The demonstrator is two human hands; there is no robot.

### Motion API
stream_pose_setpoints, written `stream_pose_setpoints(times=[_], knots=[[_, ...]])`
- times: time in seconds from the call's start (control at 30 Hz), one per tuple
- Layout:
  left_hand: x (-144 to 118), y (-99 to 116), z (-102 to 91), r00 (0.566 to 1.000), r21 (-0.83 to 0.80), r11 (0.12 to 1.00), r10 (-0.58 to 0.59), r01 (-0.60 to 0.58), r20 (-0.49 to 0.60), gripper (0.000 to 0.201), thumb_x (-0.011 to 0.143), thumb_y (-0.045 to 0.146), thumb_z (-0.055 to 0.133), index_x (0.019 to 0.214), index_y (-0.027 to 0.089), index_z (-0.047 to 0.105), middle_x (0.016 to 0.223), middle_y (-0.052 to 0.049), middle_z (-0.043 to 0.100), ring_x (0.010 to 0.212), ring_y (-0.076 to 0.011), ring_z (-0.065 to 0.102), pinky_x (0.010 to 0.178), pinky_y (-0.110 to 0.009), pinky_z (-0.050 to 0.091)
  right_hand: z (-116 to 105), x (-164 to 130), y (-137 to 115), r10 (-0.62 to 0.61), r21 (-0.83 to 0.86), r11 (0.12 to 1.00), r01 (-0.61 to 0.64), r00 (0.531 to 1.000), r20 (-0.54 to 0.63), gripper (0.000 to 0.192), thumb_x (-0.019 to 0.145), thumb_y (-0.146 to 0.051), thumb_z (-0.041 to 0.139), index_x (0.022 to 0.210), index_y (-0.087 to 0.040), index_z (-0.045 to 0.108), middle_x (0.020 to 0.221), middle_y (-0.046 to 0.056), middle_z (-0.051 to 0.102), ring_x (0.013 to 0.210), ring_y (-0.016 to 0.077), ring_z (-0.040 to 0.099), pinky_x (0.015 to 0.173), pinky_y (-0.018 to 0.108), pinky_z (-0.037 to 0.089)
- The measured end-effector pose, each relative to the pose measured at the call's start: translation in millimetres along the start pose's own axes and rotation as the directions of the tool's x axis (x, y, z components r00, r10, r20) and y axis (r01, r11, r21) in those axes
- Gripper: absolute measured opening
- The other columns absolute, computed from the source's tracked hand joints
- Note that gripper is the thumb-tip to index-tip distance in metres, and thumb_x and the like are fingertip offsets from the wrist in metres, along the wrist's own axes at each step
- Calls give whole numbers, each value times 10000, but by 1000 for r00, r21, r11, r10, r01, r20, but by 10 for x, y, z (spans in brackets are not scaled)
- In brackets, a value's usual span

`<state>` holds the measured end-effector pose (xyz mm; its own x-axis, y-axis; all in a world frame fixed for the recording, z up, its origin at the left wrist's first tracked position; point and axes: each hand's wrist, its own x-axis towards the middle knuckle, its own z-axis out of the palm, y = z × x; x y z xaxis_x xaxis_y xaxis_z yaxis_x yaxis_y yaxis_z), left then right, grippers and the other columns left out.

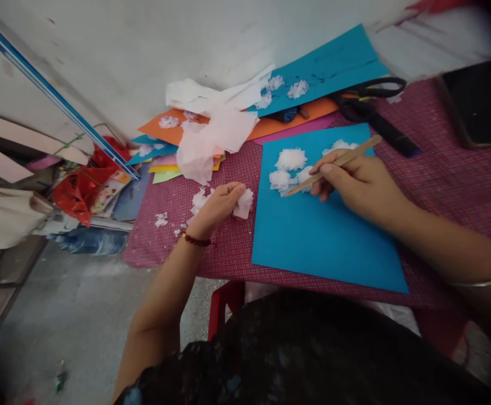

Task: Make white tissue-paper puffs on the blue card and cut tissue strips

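My left hand (217, 207) is closed in a pinch on a small piece of white tissue paper (244, 205), just above the cloth-covered table (161, 194). Torn tissue bits (161, 219) lie beside that wrist. My right hand (361, 181) grips a thin pale wooden stick (357, 151), its narrow end pointing down to the left. That tip is at the lower edge of a white tissue tuft (280, 180) on a blue sheet of paper (321, 242). Another tuft (291, 159) sits just above it, and others are partly covered by my right hand.
Behind the blue sheet are crumpled tissue (217, 132), orange paper (161, 126) and a second blue sheet (325, 70) with white tufts. Black-handled scissors (369, 109) lie at the back right, near a dark flat object (481, 104). A wall borders the table's far side.
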<state>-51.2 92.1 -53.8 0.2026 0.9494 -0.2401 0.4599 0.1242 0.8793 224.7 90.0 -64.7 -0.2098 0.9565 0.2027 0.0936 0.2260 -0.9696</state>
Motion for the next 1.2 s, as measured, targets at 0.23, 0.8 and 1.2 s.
stream_pose_setpoints(times=[0.23,0.8,1.2], knots=[[-29,19,-64,995,3,1000,12,-12,98,148,850,299,656,895,169,602,718,-6,630,612,-93,592,559,-210,459,-8,-9,28,19,-8,1000,-19,1000,10,265,954,-334,550,738,-207,634,732,29,647,531,117,585,549,309,485],[-572,-272,-29,766,815,359,624,-454,152,391,898,103,544,1278,191,568,953,-61,737,935,-208,645,940,-404,477,19,-15,-53,-13,-35,999,14,1000,28,259,956,-247,502,725,-193,605,776,34,640,535,100,576,527,277,480],[-324,-36,51,832,878,405,554,-256,-13,82,845,258,671,906,203,676,970,-66,693,962,-250,587,858,-408,426,-5,-10,-4,-6,-71,997,5,1000,-3,252,954,-254,509,750,-163,625,783,42,651,546,83,589,530,246,488]])
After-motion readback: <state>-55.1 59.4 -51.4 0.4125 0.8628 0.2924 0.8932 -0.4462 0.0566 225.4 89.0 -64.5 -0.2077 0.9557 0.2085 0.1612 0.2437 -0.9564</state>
